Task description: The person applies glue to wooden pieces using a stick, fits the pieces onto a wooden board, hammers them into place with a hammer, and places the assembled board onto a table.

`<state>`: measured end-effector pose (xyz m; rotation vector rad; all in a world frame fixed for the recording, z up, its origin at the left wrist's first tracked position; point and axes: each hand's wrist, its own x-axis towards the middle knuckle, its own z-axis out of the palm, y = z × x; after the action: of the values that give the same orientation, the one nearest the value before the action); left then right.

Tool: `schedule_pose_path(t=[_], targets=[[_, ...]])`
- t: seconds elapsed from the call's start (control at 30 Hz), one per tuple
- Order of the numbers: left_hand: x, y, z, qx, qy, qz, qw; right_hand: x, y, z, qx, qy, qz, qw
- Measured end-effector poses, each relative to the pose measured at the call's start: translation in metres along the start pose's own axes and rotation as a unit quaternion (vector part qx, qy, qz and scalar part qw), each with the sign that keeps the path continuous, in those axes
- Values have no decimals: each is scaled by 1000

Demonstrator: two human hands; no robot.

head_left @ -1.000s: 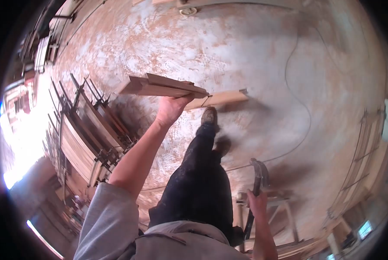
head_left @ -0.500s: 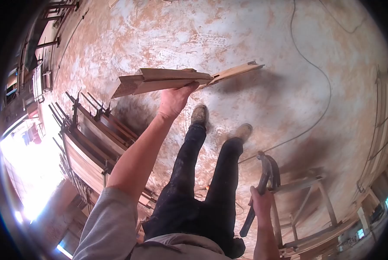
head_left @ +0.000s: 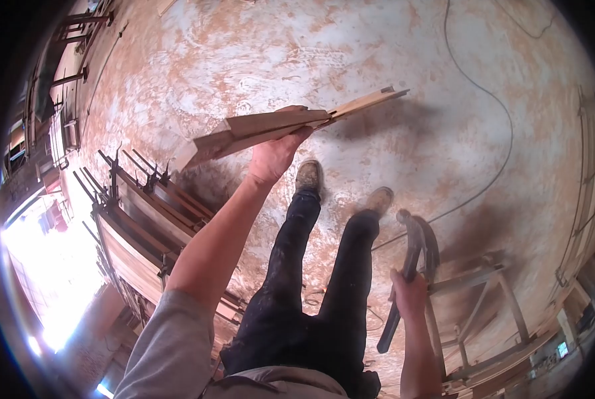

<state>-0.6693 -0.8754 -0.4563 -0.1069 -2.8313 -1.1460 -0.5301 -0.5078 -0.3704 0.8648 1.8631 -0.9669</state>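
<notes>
the left hand (head_left: pixel 277 156) is closed round the long wooden pieces (head_left: pixel 271 128), its fingertips curling over the far edge while the palm sits against the near side; most of its fingers are hidden behind the wood. the pieces are held up above the floor (head_left: pixel 377 46), tilted, with a narrow end reaching out to the right; whether they are joined cannot be told. the right hand (head_left: pixel 410 292) is wrapped round the handle of a claw hammer (head_left: pixel 414 253), its head pointing away from the body and well apart from the wood. between the 2 arms are dark trousers (head_left: pixel 337 279) and 2 boots (head_left: pixel 308 177) on the floor. just beyond the hammer stands a wooden frame (head_left: pixel 467 274); to the left are boards set in clamps (head_left: pixel 138 256), and a thin cable (head_left: pixel 509 126) curves across the floor at right.
</notes>
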Motion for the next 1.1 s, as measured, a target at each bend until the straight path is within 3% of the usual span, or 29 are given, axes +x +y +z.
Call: schedule_pose_path(t=[0.03, 0.23, 0.33, 0.43, 0.53, 0.57, 0.7, 0.83, 0.9, 1.1], targets=[[0, -3, 2, 50, -2, 56, 997, 7, -12, 3, 17, -1, -11, 1000], [2, 3, 0, 113, -52, 41, 991, 60, -99, 34, 76, -38, -126, 988], [0, -5, 3, 101, -50, 75, 991, 93, -133, 50, 33, -46, -137, 989], [3, 2, 4, 86, -47, 6, 995, 114, -159, 58, 2, -61, -127, 990], [4, 19, 4, -165, -11, -196, 967, 131, -164, 66, -12, -61, -142, 988], [6, 23, 1, -187, -15, -222, 957, 133, -164, 67, -13, -63, -134, 989], [6, 18, 5, -220, 27, -147, 964, 137, -162, 71, -16, -51, -155, 987], [7, 13, 3, -137, -23, -187, 973, 136, -162, 70, -25, -52, -140, 988], [11, 8, 2, -101, -19, -142, 984, 137, -160, 71, -21, -48, -144, 988], [15, 15, 0, -104, -21, -163, 981, 136, -160, 71, -15, -54, -141, 988]])
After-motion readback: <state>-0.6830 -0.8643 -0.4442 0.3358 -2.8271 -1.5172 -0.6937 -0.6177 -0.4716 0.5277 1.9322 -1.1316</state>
